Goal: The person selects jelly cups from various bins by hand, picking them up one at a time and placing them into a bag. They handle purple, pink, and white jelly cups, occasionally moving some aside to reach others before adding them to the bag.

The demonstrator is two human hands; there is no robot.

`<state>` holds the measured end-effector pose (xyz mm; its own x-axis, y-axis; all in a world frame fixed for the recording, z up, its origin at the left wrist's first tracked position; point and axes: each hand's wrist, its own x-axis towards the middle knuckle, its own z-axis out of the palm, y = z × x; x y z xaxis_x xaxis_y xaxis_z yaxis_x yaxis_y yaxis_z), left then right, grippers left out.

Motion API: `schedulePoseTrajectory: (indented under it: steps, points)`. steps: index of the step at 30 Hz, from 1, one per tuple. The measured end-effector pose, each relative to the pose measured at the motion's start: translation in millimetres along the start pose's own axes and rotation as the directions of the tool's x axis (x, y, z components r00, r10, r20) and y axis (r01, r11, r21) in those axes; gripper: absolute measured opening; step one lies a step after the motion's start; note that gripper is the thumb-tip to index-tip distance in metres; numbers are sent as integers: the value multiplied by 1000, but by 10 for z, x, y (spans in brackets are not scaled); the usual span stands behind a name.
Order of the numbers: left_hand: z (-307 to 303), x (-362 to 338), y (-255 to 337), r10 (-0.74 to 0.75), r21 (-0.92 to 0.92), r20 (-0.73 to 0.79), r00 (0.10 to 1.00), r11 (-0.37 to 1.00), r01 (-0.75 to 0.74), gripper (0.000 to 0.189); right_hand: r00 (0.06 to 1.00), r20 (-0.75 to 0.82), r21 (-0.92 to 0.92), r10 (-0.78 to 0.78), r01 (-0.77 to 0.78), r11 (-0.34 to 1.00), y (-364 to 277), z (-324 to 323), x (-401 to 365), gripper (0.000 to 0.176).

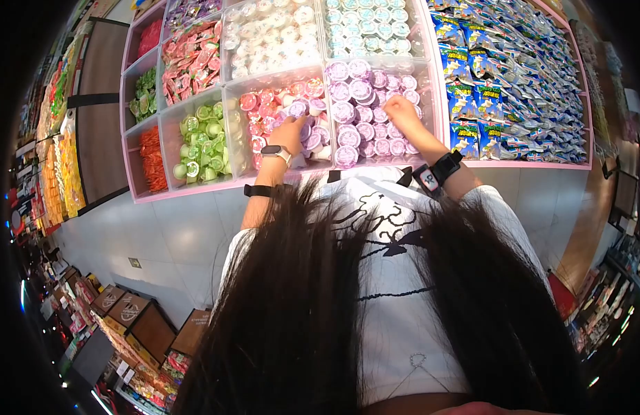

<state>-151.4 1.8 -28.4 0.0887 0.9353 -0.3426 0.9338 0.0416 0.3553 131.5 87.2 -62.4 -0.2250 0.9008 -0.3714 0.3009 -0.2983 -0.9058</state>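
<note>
My left hand (288, 135) is over the compartment of red and purple cups, its fingers among loose purple cups (310, 138); whether it grips one is too small to tell. Red cups (254, 111) lie on its left. My right hand (401, 113) hovers at the right part of the compartment of purple cups (361, 131), its fingers curled together. What those fingers hold, if anything, cannot be made out. In the purple compartment, the cups stand in rows, with a few on top near the middle.
A pink-edged display bin (230, 184) also holds green cups (208, 138), white cups (271, 38), pale blue cups (365, 31) and red sticks (152, 160). Blue snack packets (462, 100) lie to the right. Wooden crates (143, 325) stand at the lower left.
</note>
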Motion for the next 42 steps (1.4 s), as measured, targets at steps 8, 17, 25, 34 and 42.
schedulePoseTrajectory:
  steps: [8, 17, 25, 34, 42]
  points:
    - [-183, -108, 48, 137, 107, -55, 989, 986, -130, 47, 872, 489, 40, 13, -37, 998, -500, 296, -467, 10]
    - [-727, -291, 882, 328, -150, -203, 923, 921, -360, 45, 769, 637, 244, -59, -129, 961, -878, 418, -536, 33]
    - [-447, 20, 1285, 410, -261, -280, 868, 838, -480, 53, 877, 480, 440, 36, -276, 854, -533, 27, -435, 26]
    - [-543, -36, 1090, 273, -416, -370, 888, 806, -421, 49, 923, -229, 777, 310, -18, 629, 93, -249, 173, 14]
    - [-431, -159, 759, 133, -519, -364, 922, 793, -320, 41, 855, -301, 671, 422, -125, 731, 43, -67, 564, 25]
